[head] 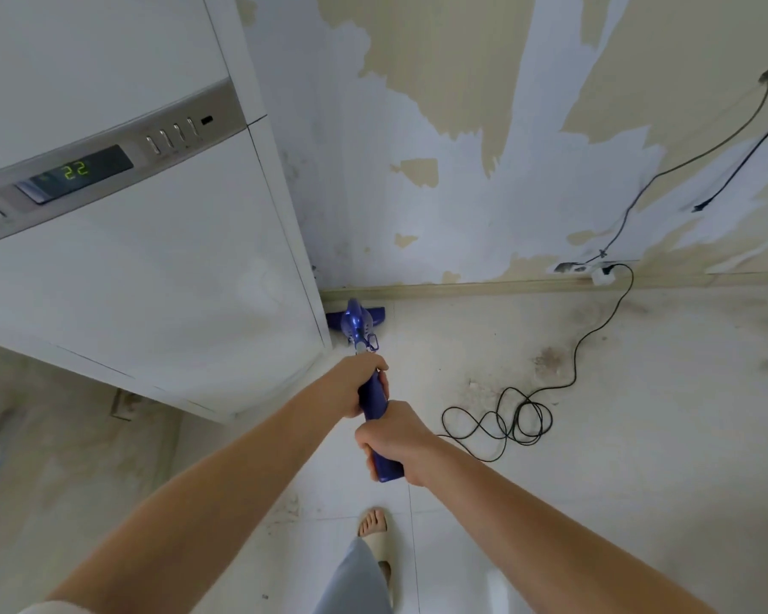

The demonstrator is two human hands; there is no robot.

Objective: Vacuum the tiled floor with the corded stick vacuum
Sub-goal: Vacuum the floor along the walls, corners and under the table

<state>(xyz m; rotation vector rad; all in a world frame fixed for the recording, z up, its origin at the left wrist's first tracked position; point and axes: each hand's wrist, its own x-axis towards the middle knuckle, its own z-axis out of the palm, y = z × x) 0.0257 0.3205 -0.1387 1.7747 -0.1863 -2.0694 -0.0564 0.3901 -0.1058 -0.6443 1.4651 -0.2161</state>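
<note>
A blue stick vacuum (359, 326) stands on the pale tiled floor (617, 458), its floor head (375, 313) against the skirting board beside the fridge corner. My left hand (359, 383) grips the upper part of the blue handle. My right hand (393, 440) grips the handle's end, just below the left. The black cord (513, 418) lies in loose loops on the tiles to the right and runs up to a white wall socket (601, 274).
A tall white fridge (151, 268) with a lit display fills the left. The wall (462, 148) ahead has peeling paint and hanging cables (701, 157). Dirty patches (546, 361) mark the tiles near the cord. My sandalled foot (375, 531) stands below the hands.
</note>
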